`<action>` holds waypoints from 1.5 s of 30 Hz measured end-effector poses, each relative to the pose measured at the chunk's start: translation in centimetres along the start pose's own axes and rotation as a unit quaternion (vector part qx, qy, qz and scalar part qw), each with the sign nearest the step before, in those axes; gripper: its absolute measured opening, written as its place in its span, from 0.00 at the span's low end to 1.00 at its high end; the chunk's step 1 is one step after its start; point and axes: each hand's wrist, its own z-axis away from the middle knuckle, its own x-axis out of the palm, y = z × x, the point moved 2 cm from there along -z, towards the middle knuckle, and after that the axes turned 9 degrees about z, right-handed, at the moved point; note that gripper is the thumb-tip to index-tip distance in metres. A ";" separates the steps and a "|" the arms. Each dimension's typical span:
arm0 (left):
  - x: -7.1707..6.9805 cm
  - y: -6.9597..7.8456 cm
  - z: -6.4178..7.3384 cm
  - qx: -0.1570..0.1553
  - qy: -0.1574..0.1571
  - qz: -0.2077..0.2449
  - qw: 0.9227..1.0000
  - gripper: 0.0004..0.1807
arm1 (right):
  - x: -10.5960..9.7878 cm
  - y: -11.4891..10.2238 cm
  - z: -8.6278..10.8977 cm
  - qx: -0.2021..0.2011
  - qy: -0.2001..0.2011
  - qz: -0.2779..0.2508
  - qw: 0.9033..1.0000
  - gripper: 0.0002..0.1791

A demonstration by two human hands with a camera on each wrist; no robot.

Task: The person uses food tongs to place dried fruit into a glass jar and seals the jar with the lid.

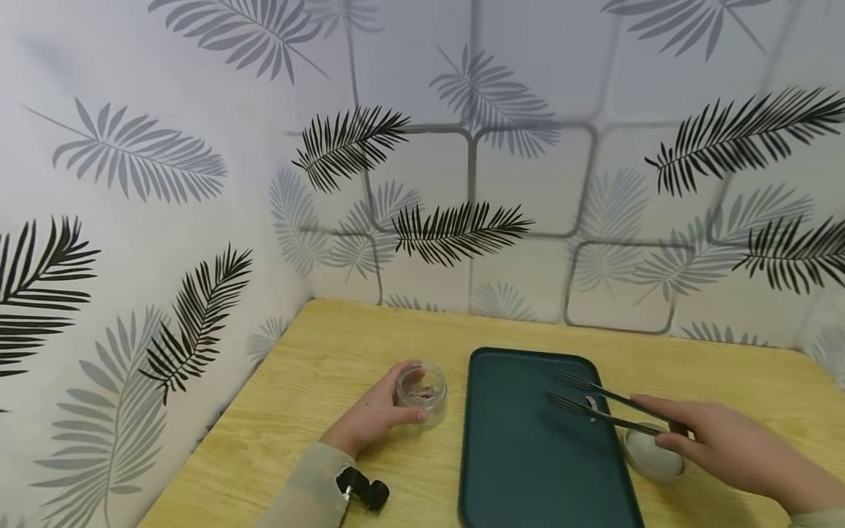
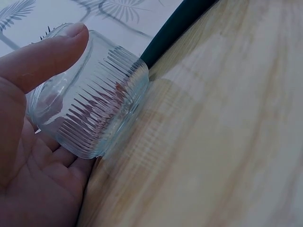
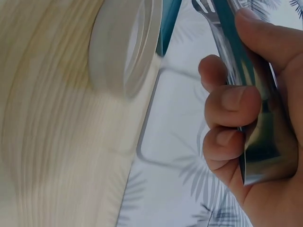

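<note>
My left hand (image 1: 378, 411) holds a small clear ribbed glass jar (image 2: 102, 90) upright on the table, thumb on the near side and fingers behind. Pinkish-brown bits (image 1: 422, 394) lie inside the jar. In my right hand (image 1: 719, 444) I grip metal tongs with fork-like ends (image 3: 265, 146), their two arms spread apart. The pronged tips hover over the right part of a dark green tray (image 1: 521, 455). A small pale curved piece (image 1: 592, 408) shows between the tong arms, near the tray's right edge. Below the right hand stands a white bowl (image 1: 653, 458), partly covered by the tongs.
The light wooden table (image 1: 396, 330) meets a leaf-patterned wall (image 1: 422, 279) at the back and another (image 1: 119, 242) on the left. A black strap mount (image 1: 363, 488) sits on the left wrist. The tray lies between the jar and the bowl.
</note>
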 end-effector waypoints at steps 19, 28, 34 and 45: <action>-0.1 0.0 -0.1 -0.001 -0.008 0.001 1.000 0.46 | -0.6 1.6 1.3 0.064 -0.058 -0.007 0.996 0.34; -0.1 -0.1 0.0 -0.002 -0.009 -0.004 1.000 0.45 | -0.7 1.5 1.3 0.036 -0.047 0.002 0.998 0.35; -0.2 -0.1 -0.2 0.002 -0.002 -0.003 1.000 0.45 | -0.8 2.1 1.5 0.062 -0.035 0.009 0.997 0.34; 0.0 -0.1 0.0 -0.003 -0.007 0.009 1.000 0.45 | -0.1 1.9 1.4 0.040 -0.002 0.029 0.999 0.27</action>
